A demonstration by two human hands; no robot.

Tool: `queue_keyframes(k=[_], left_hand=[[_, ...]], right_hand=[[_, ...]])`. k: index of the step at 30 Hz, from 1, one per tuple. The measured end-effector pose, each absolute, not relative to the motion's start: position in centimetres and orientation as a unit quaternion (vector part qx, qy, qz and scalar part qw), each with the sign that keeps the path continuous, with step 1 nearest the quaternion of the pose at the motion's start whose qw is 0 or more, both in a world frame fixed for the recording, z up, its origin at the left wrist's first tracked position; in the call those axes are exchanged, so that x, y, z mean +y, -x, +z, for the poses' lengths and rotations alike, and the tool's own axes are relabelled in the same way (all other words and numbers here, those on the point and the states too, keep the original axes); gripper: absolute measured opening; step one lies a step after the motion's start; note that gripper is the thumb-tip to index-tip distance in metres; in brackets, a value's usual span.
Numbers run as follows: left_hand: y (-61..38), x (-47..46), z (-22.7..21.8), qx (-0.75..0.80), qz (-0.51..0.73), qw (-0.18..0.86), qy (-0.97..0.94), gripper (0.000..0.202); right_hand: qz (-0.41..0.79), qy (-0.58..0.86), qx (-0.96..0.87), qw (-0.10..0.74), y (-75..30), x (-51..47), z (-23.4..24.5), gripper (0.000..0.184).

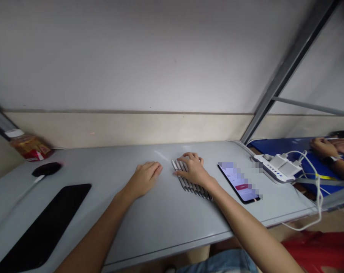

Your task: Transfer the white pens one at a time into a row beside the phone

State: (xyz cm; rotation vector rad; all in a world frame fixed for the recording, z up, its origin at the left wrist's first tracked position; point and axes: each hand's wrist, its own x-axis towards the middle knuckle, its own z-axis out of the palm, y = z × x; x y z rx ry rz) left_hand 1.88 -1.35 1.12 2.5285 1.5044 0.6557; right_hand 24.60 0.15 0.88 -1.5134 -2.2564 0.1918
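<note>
My right hand (192,169) lies palm down on a row of several silver pens (186,184) lined up side by side on the grey table (160,212), its fingers spread across their upper ends. My left hand (145,178) rests on the bare tabletop just left of the pens, fingers together and loosely curled, holding nothing that I can see. A lit smartphone (239,182) lies flat to the right of my right hand.
A black pad (46,223) and a dark mouse (46,169) lie at the left, a bottle (28,146) on its side behind them. A white power strip (274,168) with cables sits at the right edge. Another person's hand (322,147) rests on a blue surface beyond.
</note>
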Motion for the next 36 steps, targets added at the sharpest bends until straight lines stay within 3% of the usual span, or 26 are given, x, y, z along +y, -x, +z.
queue_keyframes(k=[4, 11, 15, 19, 28, 36], left_hand=[[-1.8, -1.2, 1.1, 0.502, 0.206, 0.067, -0.837, 0.038], [-2.0, -1.5, 0.7, 0.472, 0.214, 0.047, -0.854, 0.027], [-3.3, -2.5, 0.4, 0.420, 0.192, 0.069, -0.884, 0.034], [-4.7, -3.2, 0.1, 0.385, 0.183, 0.091, -0.900, 0.039], [-3.6, -1.8, -0.8, 0.469, 0.209, 0.053, -0.857, 0.030], [-3.6, -1.8, -0.3, 0.480, 0.245, 0.045, -0.841, 0.028]], right_hand=[[0.078, 0.615, -0.760, 0.198, -25.5, 0.1, 1.8, 0.067], [0.129, 0.669, -0.715, 0.157, -28.1, 1.1, 3.1, 0.054], [0.126, 0.672, -0.723, 0.103, -28.4, 1.2, 3.1, 0.050], [0.130, 0.677, -0.722, 0.068, -28.0, 0.4, 3.5, 0.057], [0.116, 0.707, -0.697, 0.029, -23.9, -1.8, 3.0, 0.082], [0.061, 0.658, -0.750, 0.035, -22.1, -2.1, 2.2, 0.055]])
